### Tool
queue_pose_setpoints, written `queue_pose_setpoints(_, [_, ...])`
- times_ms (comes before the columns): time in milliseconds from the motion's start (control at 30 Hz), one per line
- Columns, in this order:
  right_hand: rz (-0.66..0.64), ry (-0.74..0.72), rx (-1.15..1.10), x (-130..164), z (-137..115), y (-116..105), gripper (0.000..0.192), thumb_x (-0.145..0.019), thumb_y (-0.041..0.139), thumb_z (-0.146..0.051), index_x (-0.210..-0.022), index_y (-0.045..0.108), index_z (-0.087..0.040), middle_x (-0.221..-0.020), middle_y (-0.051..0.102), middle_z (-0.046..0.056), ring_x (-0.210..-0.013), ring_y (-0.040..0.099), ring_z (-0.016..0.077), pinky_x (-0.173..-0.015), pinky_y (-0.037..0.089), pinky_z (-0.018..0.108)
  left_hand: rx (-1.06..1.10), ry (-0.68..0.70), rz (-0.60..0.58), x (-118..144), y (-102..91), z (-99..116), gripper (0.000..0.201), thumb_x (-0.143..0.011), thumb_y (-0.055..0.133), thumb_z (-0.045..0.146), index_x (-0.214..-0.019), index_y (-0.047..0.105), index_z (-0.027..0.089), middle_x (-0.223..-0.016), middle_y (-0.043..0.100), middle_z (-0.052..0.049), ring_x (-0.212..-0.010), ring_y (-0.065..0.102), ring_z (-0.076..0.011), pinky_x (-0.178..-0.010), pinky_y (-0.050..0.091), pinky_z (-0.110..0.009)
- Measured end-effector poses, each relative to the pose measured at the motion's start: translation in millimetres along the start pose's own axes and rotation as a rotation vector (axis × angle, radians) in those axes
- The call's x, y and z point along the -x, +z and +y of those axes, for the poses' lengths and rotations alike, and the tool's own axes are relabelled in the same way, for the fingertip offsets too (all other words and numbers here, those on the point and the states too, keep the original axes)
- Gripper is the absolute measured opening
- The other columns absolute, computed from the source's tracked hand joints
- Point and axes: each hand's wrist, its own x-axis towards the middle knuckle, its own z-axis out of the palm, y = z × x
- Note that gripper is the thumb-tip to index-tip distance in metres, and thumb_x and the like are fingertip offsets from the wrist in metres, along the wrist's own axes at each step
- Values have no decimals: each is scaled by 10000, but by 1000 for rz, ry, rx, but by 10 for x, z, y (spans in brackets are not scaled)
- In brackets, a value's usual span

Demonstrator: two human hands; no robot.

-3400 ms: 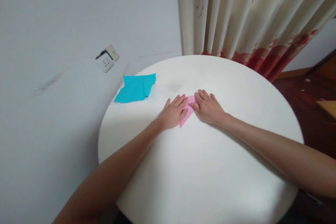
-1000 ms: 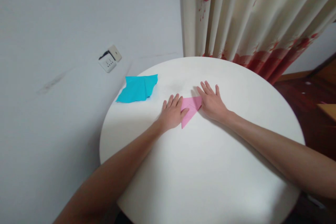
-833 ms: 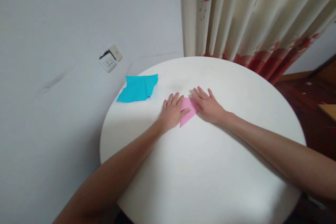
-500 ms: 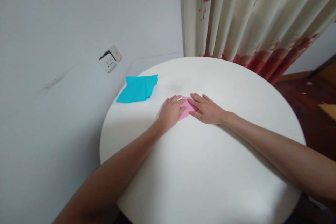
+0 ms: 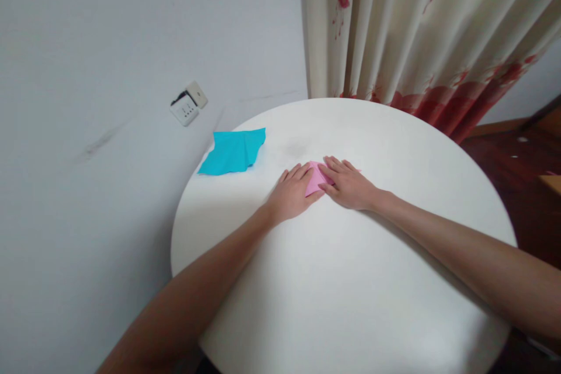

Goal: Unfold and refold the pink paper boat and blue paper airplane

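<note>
A small piece of pink paper [image 5: 314, 181] lies flat on the white round table [image 5: 342, 280]. My left hand [image 5: 293, 191] rests on its left part, palm down, fingers stretched out and thumb along the near edge. On the right part lies my right hand [image 5: 348, 183], also flat with the fingers apart. Between the two hands the middle of the paper shows, and a thin pink tip sticks out beyond my right hand. Both hands cover the rest of it, so its full outline is hidden.
A creased sheet of blue paper [image 5: 234, 152] lies at the table's far left edge. The wall with a socket [image 5: 184, 110] borders the table on the left. Behind it hangs a cream and red curtain [image 5: 394, 41].
My left hand has slid slightly right and nearer, its thumb now close to my right hand and covering more of the pink paper's near edge. My right hand stays almost in place.
</note>
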Motion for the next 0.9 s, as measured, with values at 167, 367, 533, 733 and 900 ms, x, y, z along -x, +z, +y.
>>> queue_pose_setpoints(167, [8, -13, 0, 2, 22, 19, 676, -1021, 289, -518, -1544, 350, -95, -1618, 277, 207, -1509, 236, 329, -1193, 254, 544, -4, 2, -4, 2, -24, 9, 671, -995, 404, 555, -1539, 340, 168, -1620, 319, -124, -1501, 274, -311, -1193, 264, -526])
queue_pose_setpoints(367, [-31, -32, -4, 23, 37, -7, 720, -1004, 324, -555, -1572, 291, -112, -1632, 231, 206, -1518, 199, 338, -1197, 231, 556, -14, 12, -8, 6, -23, -4, 687, -998, 369, 583, -1542, 339, 163, -1620, 320, -120, -1499, 278, -319, -1191, 273, -529])
queue_pose_setpoints(533, [-61, -33, -29, 45, 19, -68, 741, -998, 329, -571, -1587, 252, -127, -1640, 208, 195, -1523, 179, 331, -1207, 211, 551, -11, 24, -10, -5, -36, -41, 670, -1014, 343, 565, -1534, 353, 142, -1609, 341, -127, -1489, 305, -307, -1192, 280, -500])
queue_pose_setpoints(733, [-34, -9, -59, 28, 16, -59, 732, -1000, 331, -555, -1582, 261, -117, -1630, 254, 182, -1516, 214, 321, -1201, 236, 550, 13, 33, 22, -35, -30, -90, 578, -1049, 299, 480, -1514, 391, 150, -1591, 384, -104, -1481, 330, -253, -1198, 277, -428])
queue_pose_setpoints(900, [-32, -7, -53, 18, 1, -85, 650, -1001, 378, -461, -1540, 362, -97, -1613, 291, 198, -1501, 258, 329, -1196, 254, 543, 3, 80, 8, -61, -5, -189, 641, -1018, 358, 560, -1505, 410, 146, -1580, 396, -118, -1478, 343, -259, -1198, 287, -414])
